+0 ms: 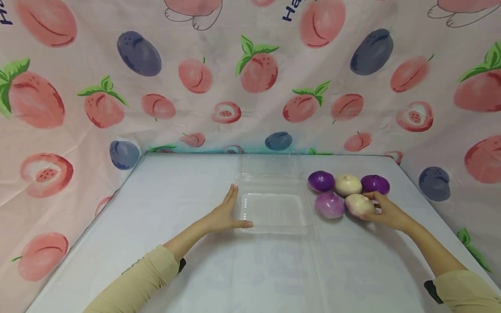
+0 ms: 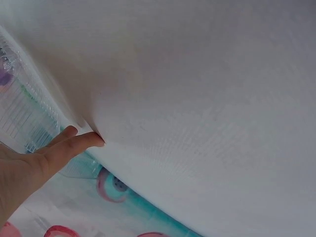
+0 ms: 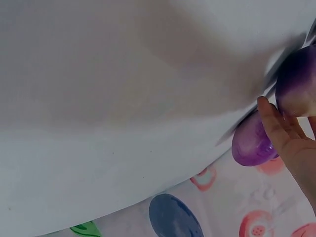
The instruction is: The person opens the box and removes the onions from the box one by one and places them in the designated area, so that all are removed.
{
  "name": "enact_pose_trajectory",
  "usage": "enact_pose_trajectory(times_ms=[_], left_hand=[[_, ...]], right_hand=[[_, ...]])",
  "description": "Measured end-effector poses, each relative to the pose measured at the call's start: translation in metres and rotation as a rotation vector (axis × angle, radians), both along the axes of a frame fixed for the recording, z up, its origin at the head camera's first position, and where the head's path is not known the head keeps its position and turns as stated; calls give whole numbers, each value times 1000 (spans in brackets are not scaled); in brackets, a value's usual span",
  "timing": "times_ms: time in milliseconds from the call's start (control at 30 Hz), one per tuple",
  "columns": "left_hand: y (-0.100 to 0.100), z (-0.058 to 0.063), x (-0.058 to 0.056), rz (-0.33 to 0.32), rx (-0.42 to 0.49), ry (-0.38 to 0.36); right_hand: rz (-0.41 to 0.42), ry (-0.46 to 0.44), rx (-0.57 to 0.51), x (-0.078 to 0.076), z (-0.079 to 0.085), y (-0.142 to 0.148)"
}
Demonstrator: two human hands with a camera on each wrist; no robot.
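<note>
My right hand (image 1: 389, 213) holds the cream-coloured onion (image 1: 358, 205) at the front right of a small group, fingertips on its far side and thumb at its near side. In the right wrist view this onion (image 3: 298, 91) shows a purple part as well, and a purple onion (image 3: 249, 140) sits behind the fingers. A clear plastic box (image 1: 275, 229) lies on the table with its lid folded back. Against the box's left side rests my left hand (image 1: 223, 216), fingers straight and thumb spread across the near left corner.
Left of the held onion is a light purple onion (image 1: 329, 205). Behind stand a dark purple onion (image 1: 321, 181), a cream onion (image 1: 348, 185) and another dark purple onion (image 1: 375, 184). A fruit-patterned cloth (image 1: 219, 52) hangs round the white table (image 1: 176, 182).
</note>
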State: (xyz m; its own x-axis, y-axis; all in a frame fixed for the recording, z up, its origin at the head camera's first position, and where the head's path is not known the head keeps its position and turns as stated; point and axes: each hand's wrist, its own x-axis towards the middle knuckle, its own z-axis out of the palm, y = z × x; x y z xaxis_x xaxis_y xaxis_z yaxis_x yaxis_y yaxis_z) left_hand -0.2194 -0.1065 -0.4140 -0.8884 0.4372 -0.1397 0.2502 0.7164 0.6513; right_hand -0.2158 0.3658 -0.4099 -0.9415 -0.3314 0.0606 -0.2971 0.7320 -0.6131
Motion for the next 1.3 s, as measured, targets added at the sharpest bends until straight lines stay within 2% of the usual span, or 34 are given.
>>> enact_pose_trajectory(times_ms=[167,333,500,733,833,933,1033,1167,1300], left_hand=[[-1,-1,-1,0,5,3],[-2,-3,0,1,16,-5],[-2,-3,1,7,20,-6],[-3,-3,0,3,44,12],[-6,-4,1,6,74,32],[-12,-3,1,30,106,71],[-20,-2,1,61,127,145],[-33,1,0,71,98,286],[-46,6,3,46,37,403]], right_hand=[[56,85,-6,-3,-2,1],[75,117,-11,-6,-5,1],[67,142,24,-8,-3,-1],[26,86,51,-12,9,-8],[23,135,55,-14,16,-11],[31,227,60,-16,22,-17],[55,301,55,-14,29,-28],[70,368,55,-8,35,-47],[122,474,123,2,39,-67]])
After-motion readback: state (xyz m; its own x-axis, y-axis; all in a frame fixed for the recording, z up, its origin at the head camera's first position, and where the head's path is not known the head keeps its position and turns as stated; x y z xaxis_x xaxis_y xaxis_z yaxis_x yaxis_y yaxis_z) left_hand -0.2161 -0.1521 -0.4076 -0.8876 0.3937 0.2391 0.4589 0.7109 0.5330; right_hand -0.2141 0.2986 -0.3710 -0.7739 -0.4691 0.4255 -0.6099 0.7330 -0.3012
